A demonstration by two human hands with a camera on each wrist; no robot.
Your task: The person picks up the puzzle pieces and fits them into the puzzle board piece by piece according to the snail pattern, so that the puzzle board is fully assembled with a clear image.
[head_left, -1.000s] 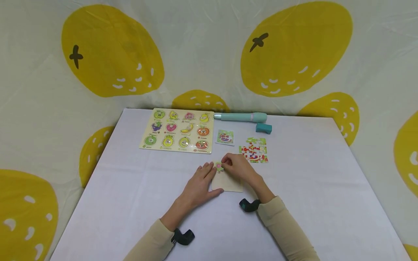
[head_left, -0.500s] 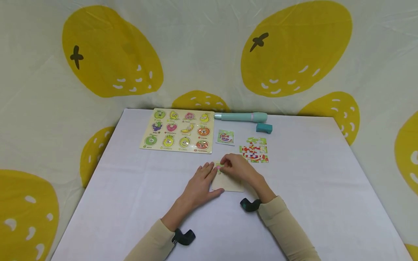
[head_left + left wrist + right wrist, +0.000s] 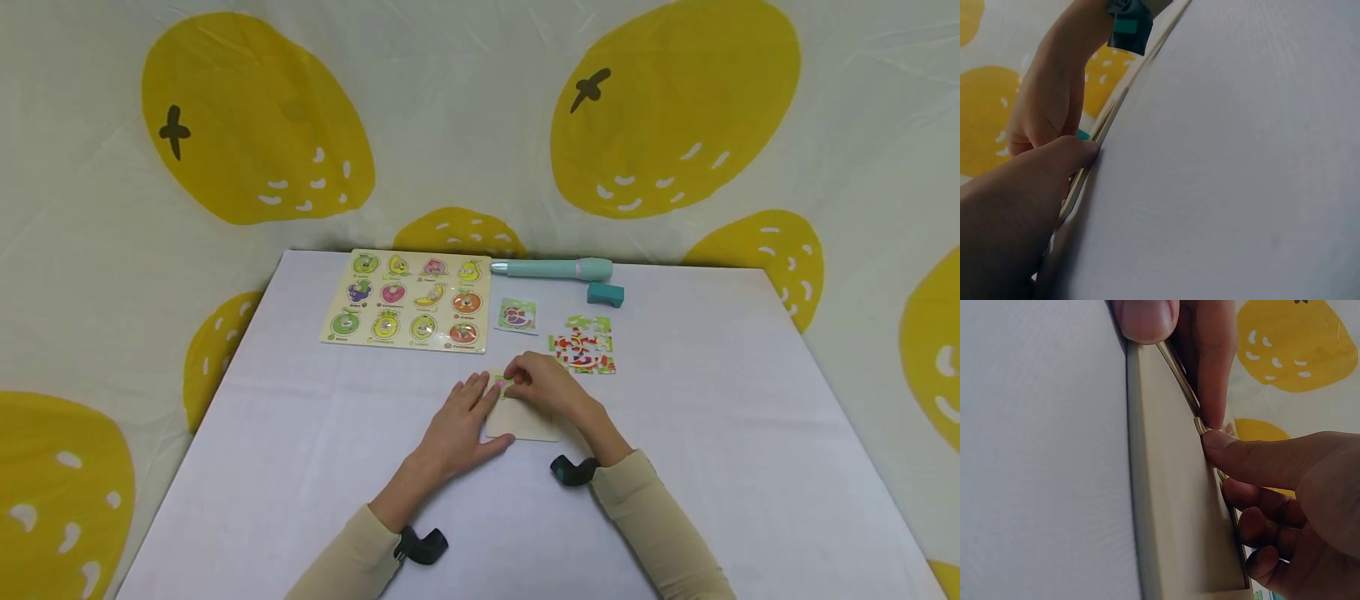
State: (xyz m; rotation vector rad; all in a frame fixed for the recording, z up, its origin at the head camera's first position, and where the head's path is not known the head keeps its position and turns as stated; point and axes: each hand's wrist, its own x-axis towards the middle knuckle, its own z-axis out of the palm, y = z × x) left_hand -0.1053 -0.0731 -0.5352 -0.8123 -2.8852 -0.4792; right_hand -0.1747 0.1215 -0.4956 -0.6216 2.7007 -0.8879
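Note:
A small pale wooden puzzle board (image 3: 525, 422) lies on the white table between the two hands, its frame mostly bare. My left hand (image 3: 456, 427) rests along its left side with straight, spread fingers, and the thumb (image 3: 1147, 319) presses its near edge. Over the board's far left corner, my right hand (image 3: 551, 385) pinches a small green and pink puzzle piece (image 3: 500, 383) between thumb and forefinger. The right fingers cover part of that piece. In the right wrist view, the thumb tip (image 3: 1217, 439) sits against the piece's edge, close over the board.
Behind the hands lie a loosely joined red and green jigsaw (image 3: 582, 348) and a small picture card (image 3: 517, 317). Farther back are a fruit peg board (image 3: 407, 300), a mint-green pen-shaped object (image 3: 551, 269) and a teal block (image 3: 605, 294). A fruit-print cloth (image 3: 465, 125) hangs behind the table.
The right hand has shifted slightly left over the board's far left corner, turning the puzzle piece, which shows less between the fingers. The left hand stays in place.

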